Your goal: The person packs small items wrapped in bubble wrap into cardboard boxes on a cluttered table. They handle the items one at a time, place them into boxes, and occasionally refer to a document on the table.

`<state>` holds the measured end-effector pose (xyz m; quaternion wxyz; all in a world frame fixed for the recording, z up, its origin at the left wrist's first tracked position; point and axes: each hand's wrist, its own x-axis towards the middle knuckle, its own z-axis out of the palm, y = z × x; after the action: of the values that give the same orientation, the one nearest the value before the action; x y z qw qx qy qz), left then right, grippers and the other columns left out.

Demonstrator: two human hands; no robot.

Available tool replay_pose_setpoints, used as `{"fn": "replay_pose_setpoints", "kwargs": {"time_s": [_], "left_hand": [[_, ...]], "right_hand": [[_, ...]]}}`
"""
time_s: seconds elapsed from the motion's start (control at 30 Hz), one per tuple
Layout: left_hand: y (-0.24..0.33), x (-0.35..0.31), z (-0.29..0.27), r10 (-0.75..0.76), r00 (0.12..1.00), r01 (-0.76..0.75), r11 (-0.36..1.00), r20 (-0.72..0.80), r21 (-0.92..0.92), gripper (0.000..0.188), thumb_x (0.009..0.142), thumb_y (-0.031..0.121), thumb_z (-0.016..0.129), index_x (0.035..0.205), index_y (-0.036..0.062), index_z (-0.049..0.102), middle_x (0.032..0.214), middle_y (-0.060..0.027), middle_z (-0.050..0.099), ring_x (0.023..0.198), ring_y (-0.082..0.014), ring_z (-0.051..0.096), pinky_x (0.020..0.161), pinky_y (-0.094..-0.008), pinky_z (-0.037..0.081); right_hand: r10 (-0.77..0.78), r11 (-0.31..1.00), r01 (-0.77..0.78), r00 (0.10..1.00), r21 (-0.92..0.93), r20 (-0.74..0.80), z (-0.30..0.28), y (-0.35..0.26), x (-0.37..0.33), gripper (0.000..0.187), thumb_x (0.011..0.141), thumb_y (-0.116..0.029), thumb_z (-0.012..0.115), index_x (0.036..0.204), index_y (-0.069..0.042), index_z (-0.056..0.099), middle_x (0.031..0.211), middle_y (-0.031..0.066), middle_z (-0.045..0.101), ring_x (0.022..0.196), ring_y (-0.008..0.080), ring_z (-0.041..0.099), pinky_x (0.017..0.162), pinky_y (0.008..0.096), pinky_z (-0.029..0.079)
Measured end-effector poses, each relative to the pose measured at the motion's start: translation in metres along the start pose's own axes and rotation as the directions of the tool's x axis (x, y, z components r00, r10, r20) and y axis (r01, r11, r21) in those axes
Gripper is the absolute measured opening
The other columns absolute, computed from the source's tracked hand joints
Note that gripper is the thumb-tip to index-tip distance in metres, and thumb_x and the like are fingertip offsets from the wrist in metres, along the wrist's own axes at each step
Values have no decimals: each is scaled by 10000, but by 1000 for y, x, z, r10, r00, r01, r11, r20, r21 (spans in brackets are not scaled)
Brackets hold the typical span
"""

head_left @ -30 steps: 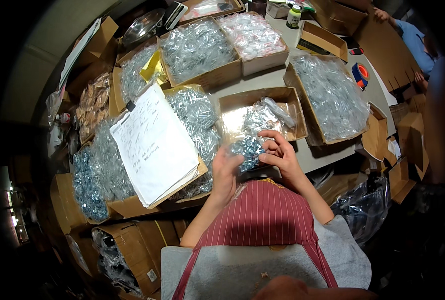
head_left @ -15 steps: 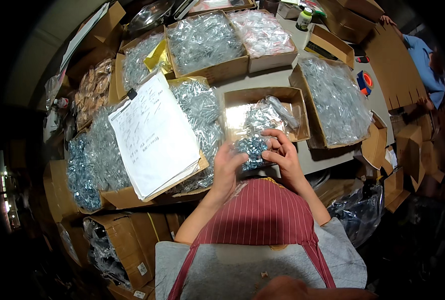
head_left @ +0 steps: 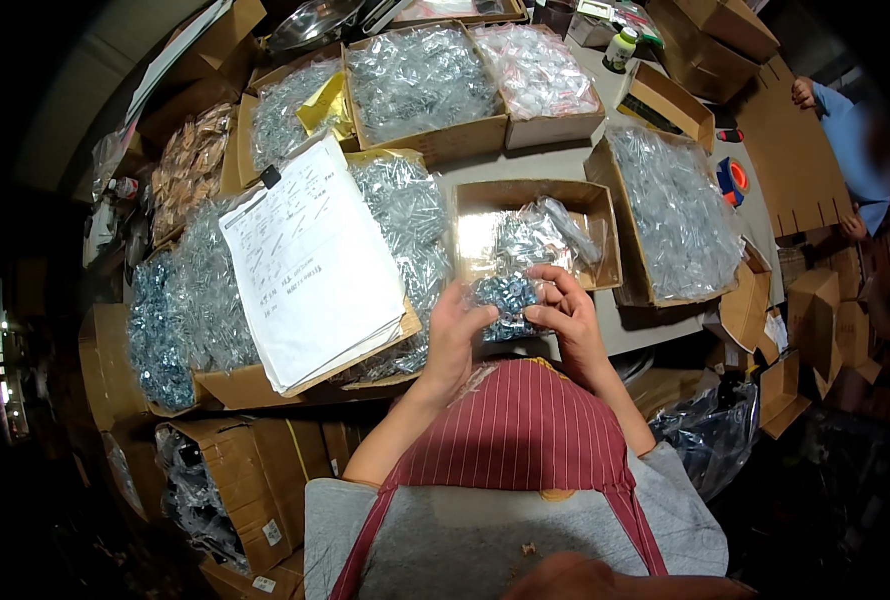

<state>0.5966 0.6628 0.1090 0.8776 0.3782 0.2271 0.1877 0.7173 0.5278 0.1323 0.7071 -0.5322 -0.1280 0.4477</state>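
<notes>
Crinkly clear bag (head_left: 506, 296) of metal screws | left hand (head_left: 457, 335), right hand (head_left: 566, 314) grip grasping it

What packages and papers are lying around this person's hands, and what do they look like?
Small clear bag of metal parts: held between left hand and right hand.
Open brown carton: just beyond the hands, holding clear bags.
Clipboard of white sheets: to the left, lying over cartons.
Pink-tinted bags in a carton: far side.
Small white bottle, green cap: far right.

A packing workshop: cardboard boxes (head_left: 420, 85) of bagged metal hardware crowd the table (head_left: 555, 165), with a clipboard (head_left: 310, 270) list.
</notes>
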Motion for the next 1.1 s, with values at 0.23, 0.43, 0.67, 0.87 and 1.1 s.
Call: {"fn": "replay_pose_setpoints", "kwargs": {"time_s": [0.23, 0.43, 0.67, 0.87, 1.1], "left_hand": [[3, -1, 1, -2, 1000, 2, 1000, -13, 3, 468, 841, -14, 584, 1302, -37, 506, 1181, -98, 622, 1052, -159, 599, 940, -308, 478], [5, -1, 3, -1, 1000, 2, 1000, -14, 9, 403, 843, -11, 589, 1238, -29, 513, 1109, -98, 642, 988, -148, 615, 920, -301, 481], [3, -1, 0, -32, 999, 32, 999, -28, 12, 412, 833, -6, 598, 1241, -24, 541, 1123, -85, 619, 999, -150, 602, 880, -286, 501], [0, 0, -4, -30, 999, 30, 1000, -23, 6, 352, 842, -3, 603, 1191, -11, 554, 1069, -64, 612, 966, -138, 593, 858, -280, 496], [-1, 1, -5, -35, 999, 35, 999, -11, -13, 300, 849, -1, 610, 1145, 1, 556, 1068, -68, 618, 970, -139, 593, 862, -280, 493]], "right_hand": [[-1, 1000, 1, 1000, -1, 4, 2, -3, -1, 450, 855, -110, 659, 1282, -23, 547, 997, 28, 665, 924, 101, 604, 855, 245, 439], [-27, 999, 27, 999, -24, -24, -2, 3, 3, 429, 829, -113, 662, 1244, -35, 586, 995, 14, 621, 912, 93, 576, 854, 238, 434], [17, 1000, -17, 999, 4, -27, 8, -9, 1, 485, 772, -75, 637, 1252, -40, 580, 999, -11, 584, 918, 82, 560, 830, 225, 431], [30, 999, -30, 999, -13, -25, 5, -7, 4, 529, 749, -46, 621, 1274, -39, 556, 1000, -15, 583, 896, 73, 557, 810, 214, 431], [34, 999, -33, 999, 21, -35, 0, -1, 7, 558, 727, -19, 612, 1279, -52, 545, 1016, -17, 573, 886, 73, 548, 805, 207, 427]]}}
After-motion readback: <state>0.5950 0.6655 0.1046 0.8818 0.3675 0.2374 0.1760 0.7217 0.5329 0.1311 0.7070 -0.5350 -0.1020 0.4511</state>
